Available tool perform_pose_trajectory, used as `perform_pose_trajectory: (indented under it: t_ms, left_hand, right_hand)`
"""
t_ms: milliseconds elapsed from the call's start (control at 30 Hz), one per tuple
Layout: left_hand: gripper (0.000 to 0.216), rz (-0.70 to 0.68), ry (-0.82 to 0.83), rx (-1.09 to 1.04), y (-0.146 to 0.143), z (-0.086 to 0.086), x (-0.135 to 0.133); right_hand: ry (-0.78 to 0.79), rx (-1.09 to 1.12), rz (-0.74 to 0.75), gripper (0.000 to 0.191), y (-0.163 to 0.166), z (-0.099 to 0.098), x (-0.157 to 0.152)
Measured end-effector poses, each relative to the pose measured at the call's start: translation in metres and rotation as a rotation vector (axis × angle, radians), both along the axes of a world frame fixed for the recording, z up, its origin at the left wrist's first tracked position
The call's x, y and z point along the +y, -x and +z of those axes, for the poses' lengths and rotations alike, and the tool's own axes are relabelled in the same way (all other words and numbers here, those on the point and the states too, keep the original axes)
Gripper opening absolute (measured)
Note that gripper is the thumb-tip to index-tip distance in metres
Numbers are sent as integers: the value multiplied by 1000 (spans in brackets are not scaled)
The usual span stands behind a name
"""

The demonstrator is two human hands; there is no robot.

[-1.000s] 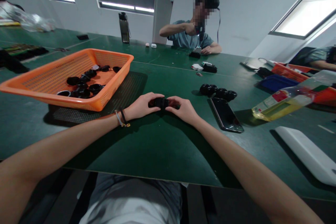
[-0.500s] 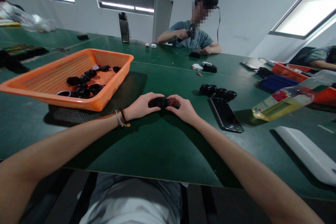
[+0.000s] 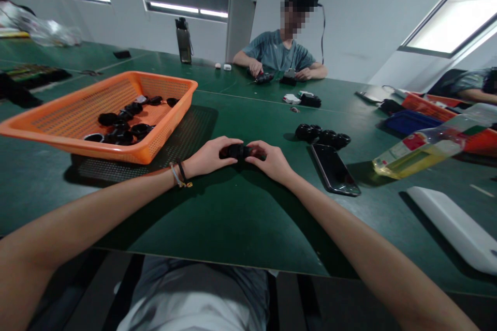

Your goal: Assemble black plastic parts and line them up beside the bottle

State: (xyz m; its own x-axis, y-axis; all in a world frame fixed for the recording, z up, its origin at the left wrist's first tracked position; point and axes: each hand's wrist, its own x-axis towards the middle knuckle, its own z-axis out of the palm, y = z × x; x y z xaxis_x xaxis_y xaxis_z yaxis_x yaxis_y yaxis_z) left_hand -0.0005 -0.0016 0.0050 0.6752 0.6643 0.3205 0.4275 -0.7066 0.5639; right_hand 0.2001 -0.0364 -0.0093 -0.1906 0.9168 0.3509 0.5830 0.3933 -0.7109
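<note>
Between my two hands, just over the green table (image 3: 236, 217), is a small round black part (image 3: 239, 152), much of it covered by fingers. My left hand (image 3: 209, 155) grips its left end between thumb and fingers. The right end is pinched by my right hand (image 3: 271, 160). To the left stands an orange basket (image 3: 171, 129) with several loose black parts (image 3: 120, 134) inside. Right of my hands, a cluster of similar black parts (image 3: 322, 135) lies on the table, just behind a dark phone (image 3: 335, 169).
A bottle of yellow liquid (image 3: 419, 152) leans at the right, with a white case (image 3: 454, 225) nearer me. Farther right are a blue tray (image 3: 411, 121) and orange baskets. Across the table sits a co-worker (image 3: 281, 51) beside a dark power tool (image 3: 264, 78). A dark water bottle (image 3: 184, 41) stands at the back.
The co-worker has lowered the power tool from chest height to the table. My hands and the black part stay in practically the same place.
</note>
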Motion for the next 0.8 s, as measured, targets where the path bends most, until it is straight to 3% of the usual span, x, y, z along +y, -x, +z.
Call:
perform_pose_trajectory:
  t_ms: [800]
  left_hand:
    - [43,3,-2,-7,0,-1,1]
  right_hand:
    - [-1,-51,-12,22,1,4,-2]
